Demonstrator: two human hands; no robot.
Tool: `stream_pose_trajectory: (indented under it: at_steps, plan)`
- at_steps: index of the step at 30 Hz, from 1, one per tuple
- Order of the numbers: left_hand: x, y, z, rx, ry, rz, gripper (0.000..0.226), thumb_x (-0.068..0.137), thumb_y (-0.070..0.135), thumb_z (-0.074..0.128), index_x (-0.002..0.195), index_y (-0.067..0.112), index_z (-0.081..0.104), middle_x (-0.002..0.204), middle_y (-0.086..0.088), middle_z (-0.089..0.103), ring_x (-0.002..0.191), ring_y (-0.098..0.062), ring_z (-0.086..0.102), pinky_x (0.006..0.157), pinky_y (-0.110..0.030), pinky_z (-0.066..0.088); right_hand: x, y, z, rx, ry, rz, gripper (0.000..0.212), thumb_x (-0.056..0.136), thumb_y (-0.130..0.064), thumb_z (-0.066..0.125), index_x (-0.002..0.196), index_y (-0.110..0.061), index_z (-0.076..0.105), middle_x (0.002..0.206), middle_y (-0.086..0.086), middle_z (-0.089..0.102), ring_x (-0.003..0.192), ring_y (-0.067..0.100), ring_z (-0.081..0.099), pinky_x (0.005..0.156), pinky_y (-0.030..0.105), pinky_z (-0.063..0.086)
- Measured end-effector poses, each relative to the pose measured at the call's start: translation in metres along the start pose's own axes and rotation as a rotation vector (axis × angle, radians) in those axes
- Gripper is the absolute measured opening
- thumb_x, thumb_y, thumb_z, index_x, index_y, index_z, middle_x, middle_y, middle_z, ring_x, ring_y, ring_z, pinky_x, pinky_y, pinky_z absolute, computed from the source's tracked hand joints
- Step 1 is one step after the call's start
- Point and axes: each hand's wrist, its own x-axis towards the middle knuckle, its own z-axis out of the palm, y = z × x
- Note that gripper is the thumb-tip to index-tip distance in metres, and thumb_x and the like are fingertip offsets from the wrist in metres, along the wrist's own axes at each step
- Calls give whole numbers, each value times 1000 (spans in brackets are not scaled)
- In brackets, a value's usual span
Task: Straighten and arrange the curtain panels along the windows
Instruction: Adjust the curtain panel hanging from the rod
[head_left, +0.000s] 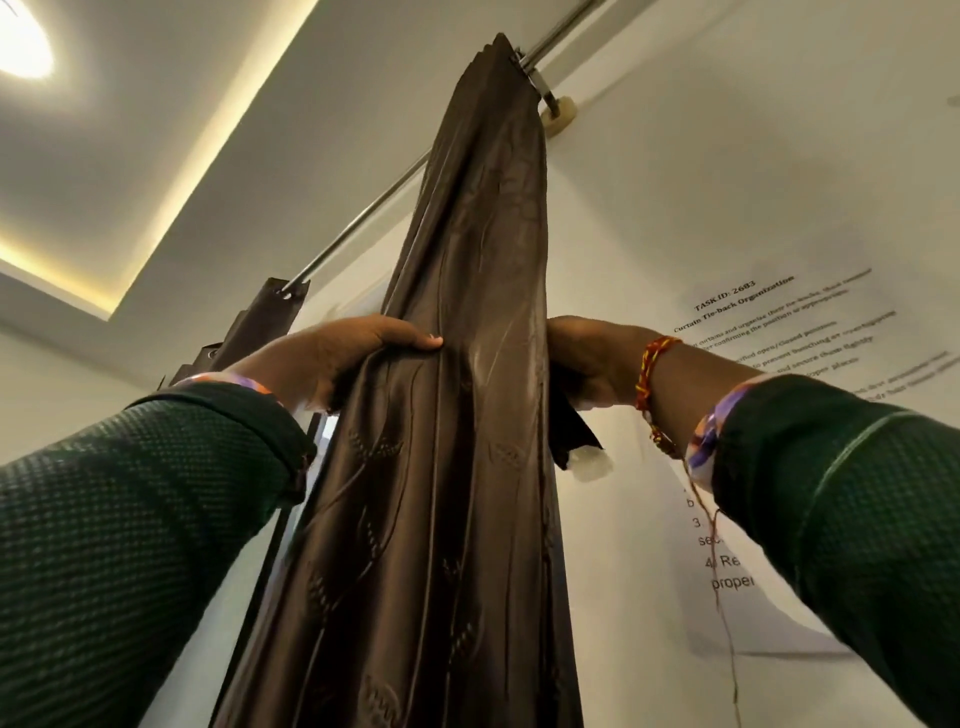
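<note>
Gripping the bunched curtain panel (467, 364) with left hand (358, 353) and right hand (587, 364); not spread yet, far-left panel (260, 327) untouched.

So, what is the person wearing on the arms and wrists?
Both arms wear dark green textured sleeves with purple-and-orange patterned cuffs. The right wrist carries a red-and-yellow braided thread band, its loose end hanging down. No rings or watch are visible.

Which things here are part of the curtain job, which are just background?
In the job: gathered brown curtain panel; curtain rod; second panel further along; left hand and right hand, both gripping the gathered panel.

Background: printed sheet on wall; ceiling light.
</note>
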Motion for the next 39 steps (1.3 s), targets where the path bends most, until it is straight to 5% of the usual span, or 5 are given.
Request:
stream_pose_trajectory:
  at_steps: [4,16,27,32,39]
  plan:
    - [4,-3,9,215,50,-34,81,50,53,69,118,12,51,108,-13,63,90,-28,63,67,-32,53,-2,-2,-14,-107,34,79,34,98,-20,41,69,-6,52,37,4,54,30,12,54,39,17,49]
    - [37,-22,43,491,322,103,82,69,57,67,128,6,44,123,-14,53,103,-25,53,93,-37,46,-14,-33,-51,-837,184,368,22,80,-19,71,67,-4,61,42,0,54,39,6,41,36,11,32]
    - [33,-15,102,836,846,293,42,85,39,59,111,9,47,103,-10,61,93,-30,61,71,-35,42,-17,-36,-7,-1046,484,-738,8,84,-16,60,89,-10,60,89,8,64,87,27,64,75,35,53]
    - [20,-10,109,884,674,477,28,96,15,40,118,2,51,118,-19,57,109,-37,54,83,-39,41,0,-26,14,-1074,288,-793,34,85,-7,57,118,-8,51,114,11,61,107,26,58,94,32,46]
    - [7,-16,74,76,-108,572,41,76,-14,57,102,17,58,97,-4,64,76,2,61,70,-15,53,15,-26,-6,-814,255,-597,35,85,-7,63,118,-3,56,116,13,60,112,24,56,91,26,46]
